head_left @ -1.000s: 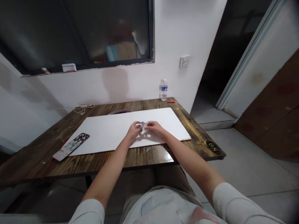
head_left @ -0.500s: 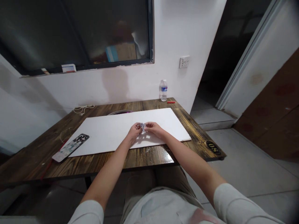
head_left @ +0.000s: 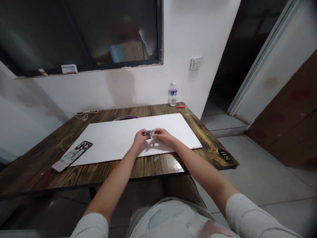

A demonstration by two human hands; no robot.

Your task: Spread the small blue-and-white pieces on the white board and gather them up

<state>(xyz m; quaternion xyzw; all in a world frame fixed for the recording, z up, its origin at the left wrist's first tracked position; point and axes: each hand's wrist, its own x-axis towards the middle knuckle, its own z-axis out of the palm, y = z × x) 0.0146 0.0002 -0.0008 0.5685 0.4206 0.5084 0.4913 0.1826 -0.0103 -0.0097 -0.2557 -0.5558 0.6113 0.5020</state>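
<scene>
Above the white board (head_left: 111, 140), both hands meet around a small object. My left hand (head_left: 140, 138) is closed, with thumb and fingertips pinching a small dark-grey, metallic-looking piece (head_left: 149, 132). Opposite it, my right hand (head_left: 161, 135) pinches a small clear or pale bluish piece (head_left: 151, 134) by its edge. These pieces touch or nearly touch; whether they are joined I cannot tell. They are too small to name exactly. Shadows of the hands fall on the board just below.
A phone in a patterned case (head_left: 73, 156) lies across the board's left edge. A plastic bottle (head_left: 173, 94) and a red pen-like stick (head_left: 180, 107) are at the back right of the wooden table (head_left: 153, 170). A white cable (head_left: 85, 113) lies back left.
My left hand has shifted slightly left and its fingers have turned a little on the small grey piece. My right hand keeps its pinch. The view has moved slightly.
</scene>
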